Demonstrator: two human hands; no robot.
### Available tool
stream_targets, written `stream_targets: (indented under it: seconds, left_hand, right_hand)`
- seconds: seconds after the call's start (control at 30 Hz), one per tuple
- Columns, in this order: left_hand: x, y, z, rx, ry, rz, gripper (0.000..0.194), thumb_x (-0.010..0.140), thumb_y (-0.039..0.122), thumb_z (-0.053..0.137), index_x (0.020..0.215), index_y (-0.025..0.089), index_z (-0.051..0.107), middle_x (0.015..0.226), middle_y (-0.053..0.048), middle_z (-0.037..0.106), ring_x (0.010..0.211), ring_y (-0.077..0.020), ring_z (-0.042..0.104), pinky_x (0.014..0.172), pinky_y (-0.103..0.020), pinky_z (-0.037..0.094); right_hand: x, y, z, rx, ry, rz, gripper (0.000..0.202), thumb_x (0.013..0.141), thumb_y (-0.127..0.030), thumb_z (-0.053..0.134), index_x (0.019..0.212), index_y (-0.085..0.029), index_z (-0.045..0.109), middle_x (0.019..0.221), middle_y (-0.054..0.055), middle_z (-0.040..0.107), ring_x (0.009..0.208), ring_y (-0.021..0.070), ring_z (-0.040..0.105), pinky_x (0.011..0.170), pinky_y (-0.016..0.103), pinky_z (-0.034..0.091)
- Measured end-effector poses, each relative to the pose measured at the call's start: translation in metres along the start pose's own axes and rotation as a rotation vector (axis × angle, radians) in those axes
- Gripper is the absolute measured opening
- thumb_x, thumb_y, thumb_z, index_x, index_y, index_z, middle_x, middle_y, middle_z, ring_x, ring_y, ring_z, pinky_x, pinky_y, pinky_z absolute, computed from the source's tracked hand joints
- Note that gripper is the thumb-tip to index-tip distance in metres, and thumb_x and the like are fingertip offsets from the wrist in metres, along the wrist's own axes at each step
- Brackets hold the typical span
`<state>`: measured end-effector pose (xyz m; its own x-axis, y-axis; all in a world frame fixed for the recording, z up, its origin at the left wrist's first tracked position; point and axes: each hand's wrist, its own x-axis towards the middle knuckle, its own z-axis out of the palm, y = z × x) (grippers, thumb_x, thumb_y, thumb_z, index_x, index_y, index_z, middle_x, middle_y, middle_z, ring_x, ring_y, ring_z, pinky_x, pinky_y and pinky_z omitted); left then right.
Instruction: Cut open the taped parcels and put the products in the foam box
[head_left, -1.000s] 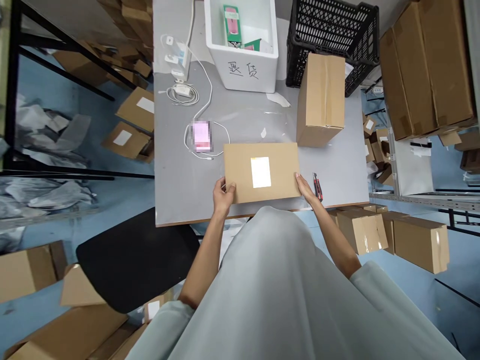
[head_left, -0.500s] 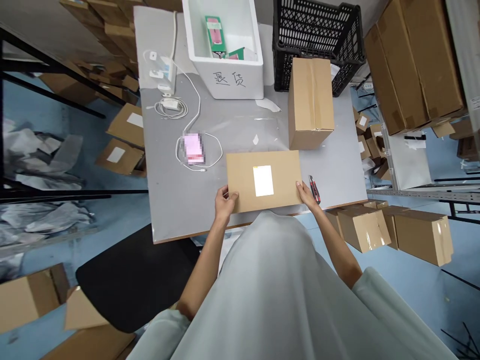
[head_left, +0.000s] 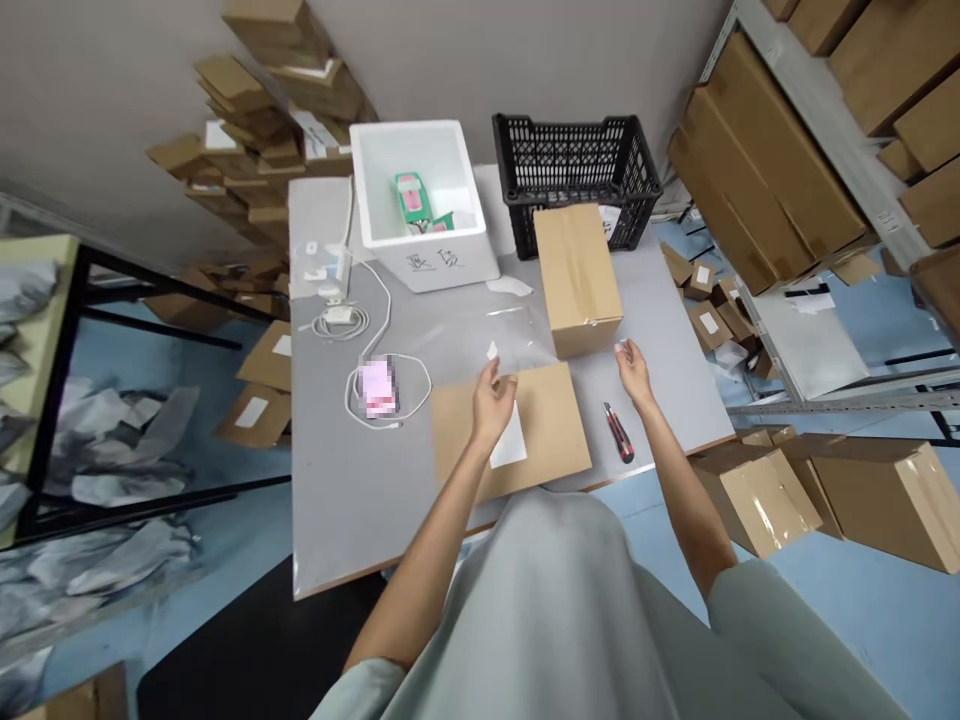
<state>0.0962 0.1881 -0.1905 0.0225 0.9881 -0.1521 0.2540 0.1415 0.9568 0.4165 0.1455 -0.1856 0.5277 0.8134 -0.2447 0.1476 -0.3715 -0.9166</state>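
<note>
A flat cardboard box (head_left: 555,425) with a white label (head_left: 511,440) lies at the table's front edge. My left hand (head_left: 493,402) is over this box, fingers apart and holding nothing. To the right, my right hand (head_left: 634,370) is raised beside the taller cardboard box (head_left: 577,275), its fingers apart and nothing seen between them. A red and black utility knife (head_left: 619,433) rests on the table below my right hand. The pink device (head_left: 379,385), blurred out, lies within a white cable on the left.
At the back stand a white foam bin (head_left: 435,262) holding green and pink packages and a black plastic crate (head_left: 577,180). A power strip (head_left: 335,275) with coiled cable is on the table's left. Shelves and stacked boxes flank the table (head_left: 337,510).
Both hands have let go of the flat box. My left hand moved over it, and my right hand rose toward the taller box. The camera view has tilted up.
</note>
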Motion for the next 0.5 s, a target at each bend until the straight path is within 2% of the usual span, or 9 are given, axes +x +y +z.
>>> stream_targets:
  seconds: [0.07, 0.13, 0.23, 0.3, 0.37, 0.43, 0.5]
  left_hand:
    - [0.029, 0.022, 0.034, -0.021, -0.074, -0.01, 0.067, 0.1, 0.037, 0.075, 0.163, 0.02, 0.06, 0.172, -0.023, 0.058, 0.156, -0.038, 0.062, 0.127, -0.053, 0.053]
    - [0.054, 0.04, 0.062, 0.008, -0.121, -0.048, 0.069, 0.099, 0.037, 0.077, 0.164, 0.019, 0.06, 0.172, -0.024, 0.058, 0.147, -0.0383, 0.069, 0.12, -0.052, 0.059]
    - [0.073, 0.054, 0.088, 0.063, -0.157, -0.097, 0.061, 0.098, 0.042, 0.077, 0.154, 0.019, 0.069, 0.156, -0.022, 0.072, 0.114, -0.0351, 0.083, 0.106, -0.051, 0.065]
    - [0.074, 0.054, 0.092, 0.074, -0.164, -0.108, 0.054, 0.099, 0.046, 0.074, 0.146, 0.019, 0.074, 0.14, -0.019, 0.08, 0.093, -0.0312, 0.085, 0.096, -0.049, 0.068]
    - [0.071, 0.051, 0.09, 0.083, -0.15, -0.115, 0.051, 0.1, 0.049, 0.071, 0.142, 0.02, 0.076, 0.134, -0.016, 0.082, 0.086, -0.029, 0.084, 0.09, -0.046, 0.068]
    - [0.074, 0.05, 0.086, 0.091, -0.121, -0.112, 0.049, 0.1, 0.048, 0.068, 0.139, 0.02, 0.076, 0.133, -0.015, 0.083, 0.091, -0.029, 0.084, 0.093, -0.045, 0.068]
    - [0.087, 0.053, 0.084, 0.1, -0.09, -0.101, 0.044, 0.1, 0.044, 0.067, 0.135, 0.02, 0.077, 0.135, -0.015, 0.082, 0.101, -0.0304, 0.084, 0.102, -0.047, 0.066]
  right_hand:
    - [0.031, -0.017, 0.002, -0.005, 0.028, -0.018, 0.126, 0.088, -0.103, 0.053, 0.174, -0.01, 0.049, 0.18, 0.029, 0.047, 0.167, 0.0406, 0.051, 0.138, 0.057, 0.041]
    - [0.053, -0.032, 0.006, -0.008, 0.017, -0.046, 0.124, 0.088, -0.104, 0.049, 0.17, -0.012, 0.055, 0.175, 0.028, 0.055, 0.163, 0.0399, 0.056, 0.137, 0.056, 0.043]
    - [0.066, -0.044, 0.013, -0.008, -0.024, -0.11, 0.111, 0.091, -0.102, 0.043, 0.153, -0.015, 0.071, 0.156, 0.025, 0.073, 0.147, 0.0392, 0.069, 0.13, 0.054, 0.051]
    - [0.06, -0.042, 0.016, -0.03, -0.026, -0.132, 0.1, 0.095, -0.099, 0.04, 0.138, -0.018, 0.079, 0.142, 0.023, 0.081, 0.136, 0.0395, 0.075, 0.123, 0.053, 0.055]
    - [0.045, -0.034, 0.018, -0.073, -0.006, -0.132, 0.089, 0.099, -0.094, 0.04, 0.129, -0.021, 0.082, 0.133, 0.021, 0.084, 0.13, 0.0396, 0.077, 0.12, 0.053, 0.057]
    - [0.026, -0.022, 0.02, -0.108, 0.013, -0.12, 0.079, 0.102, -0.088, 0.042, 0.124, -0.024, 0.083, 0.129, 0.019, 0.084, 0.128, 0.0394, 0.077, 0.12, 0.054, 0.057]
    - [0.011, -0.01, 0.024, -0.086, -0.003, -0.097, 0.072, 0.102, -0.085, 0.047, 0.12, -0.025, 0.083, 0.126, 0.017, 0.084, 0.128, 0.0402, 0.076, 0.122, 0.057, 0.056]
